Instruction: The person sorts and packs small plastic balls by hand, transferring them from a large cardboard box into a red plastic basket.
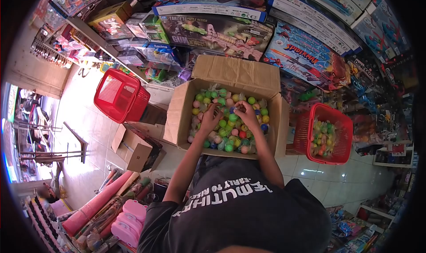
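A cardboard box [237,71] with raised flaps stands in front of me, filled with small colored plastic balls [228,145] in green, yellow, pink, blue and red. Some of them lie in clear plastic wrapping. Over the left middle of the pile is my left hand [211,117], its fingers curled and closed. My right hand [247,114] is beside it, thumb and fingers pinched together, with a blue ball [231,110] right at its fingertips. What the fingers grip is too small to make out.
To the right stands a red plastic basket [301,140] with more wrapped balls inside. Another red basket [117,113] is at the left, above an open small carton [132,151]. Stacked toy boxes [217,35] line the shelf ahead. Pink cases [128,222] and long rolls [95,204] lie lower left.
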The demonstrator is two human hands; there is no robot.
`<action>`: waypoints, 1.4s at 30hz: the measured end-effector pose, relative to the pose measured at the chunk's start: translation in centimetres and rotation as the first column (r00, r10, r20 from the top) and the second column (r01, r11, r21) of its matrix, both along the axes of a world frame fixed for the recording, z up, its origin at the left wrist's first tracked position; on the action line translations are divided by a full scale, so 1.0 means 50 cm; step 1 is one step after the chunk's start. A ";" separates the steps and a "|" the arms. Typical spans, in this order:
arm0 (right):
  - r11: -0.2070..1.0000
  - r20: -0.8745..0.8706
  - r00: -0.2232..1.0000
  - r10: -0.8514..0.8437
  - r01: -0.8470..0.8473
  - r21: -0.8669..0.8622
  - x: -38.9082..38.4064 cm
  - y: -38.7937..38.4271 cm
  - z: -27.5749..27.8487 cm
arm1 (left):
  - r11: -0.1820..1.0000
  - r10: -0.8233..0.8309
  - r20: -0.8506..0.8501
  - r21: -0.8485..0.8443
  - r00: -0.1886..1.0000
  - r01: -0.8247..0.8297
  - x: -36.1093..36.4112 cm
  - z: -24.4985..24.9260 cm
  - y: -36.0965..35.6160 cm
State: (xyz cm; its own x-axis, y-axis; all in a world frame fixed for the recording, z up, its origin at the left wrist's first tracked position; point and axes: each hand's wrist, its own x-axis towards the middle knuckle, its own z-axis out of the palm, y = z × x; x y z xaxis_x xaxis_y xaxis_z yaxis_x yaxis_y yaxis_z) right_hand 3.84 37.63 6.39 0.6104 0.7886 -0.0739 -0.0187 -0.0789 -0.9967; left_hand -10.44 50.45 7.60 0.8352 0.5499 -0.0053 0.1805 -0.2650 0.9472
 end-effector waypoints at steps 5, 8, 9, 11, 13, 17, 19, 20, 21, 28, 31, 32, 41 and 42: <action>0.981 -0.132 0.979 0.157 -0.139 0.137 -0.024 0.023 0.100 | 0.947 0.021 0.082 -0.321 0.996 0.007 -0.001 0.054 -0.025; 0.957 -0.100 0.957 0.271 -0.258 0.130 -0.025 0.044 0.104 | 0.827 0.017 -0.004 -0.563 1.000 -0.016 -0.014 0.073 -0.021; 0.956 -0.097 0.957 0.275 -0.261 0.134 -0.021 0.049 0.100 | 0.813 0.020 -0.038 -0.581 0.999 -0.038 -0.018 0.071 -0.012; 0.964 -0.191 0.945 0.264 -0.250 0.096 -0.015 0.062 0.085 | 0.807 0.070 -0.060 -0.583 0.996 -0.092 -0.034 0.065 0.006; 0.969 -0.023 0.972 0.233 -0.234 -0.075 0.004 0.080 0.049 | 0.792 0.118 -0.086 -0.593 0.989 -0.146 -0.051 0.051 0.021; 0.907 0.441 0.838 0.322 -0.141 -0.396 0.023 0.108 -0.058 | 0.711 0.254 -0.067 -0.663 0.965 -0.233 -0.072 0.016 0.039; 0.898 0.543 0.786 0.296 -0.034 -0.439 -0.008 0.107 -0.040 | 0.700 0.286 -0.074 -0.665 0.955 -0.262 -0.071 0.008 0.037; 0.880 0.636 0.721 0.276 0.076 -0.468 -0.025 0.108 -0.029 | 0.699 0.289 -0.071 -0.665 0.955 -0.261 -0.069 0.004 0.036; 0.881 0.638 0.718 0.278 0.074 -0.468 -0.032 0.110 -0.037 | 0.704 0.296 -0.065 -0.660 0.953 -0.264 -0.067 0.002 0.033; 0.894 0.490 0.840 0.234 0.013 -0.449 -0.024 0.089 -0.040 | 0.757 0.299 -0.076 -0.588 0.951 -0.285 -0.065 0.009 0.019; 0.900 0.361 0.901 0.239 -0.066 -0.432 -0.026 0.063 -0.027 | 0.761 0.263 -0.155 -0.573 0.952 -0.303 -0.068 0.009 0.019; 0.919 0.301 0.928 0.221 -0.095 -0.382 -0.028 0.051 -0.026 | 0.763 0.257 -0.153 -0.573 0.954 -0.298 -0.070 0.008 0.017; 0.993 -0.534 0.844 -0.047 0.098 0.068 -0.085 -0.040 0.018 | 0.499 0.161 -0.172 -0.836 0.972 -0.230 -0.062 -0.044 0.004; 0.993 -0.637 0.767 -0.076 0.118 0.023 -0.088 -0.051 0.033 | 0.461 0.094 -0.094 -0.878 0.991 -0.127 -0.067 -0.004 -0.010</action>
State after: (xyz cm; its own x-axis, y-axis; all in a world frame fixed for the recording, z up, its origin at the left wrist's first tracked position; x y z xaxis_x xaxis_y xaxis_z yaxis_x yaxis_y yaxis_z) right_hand -0.58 35.07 8.04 0.5147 0.7432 -0.4275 -0.6521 0.0156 -0.7580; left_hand -13.80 49.94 7.42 0.7583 0.3273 -0.5638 0.1755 0.7304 0.6601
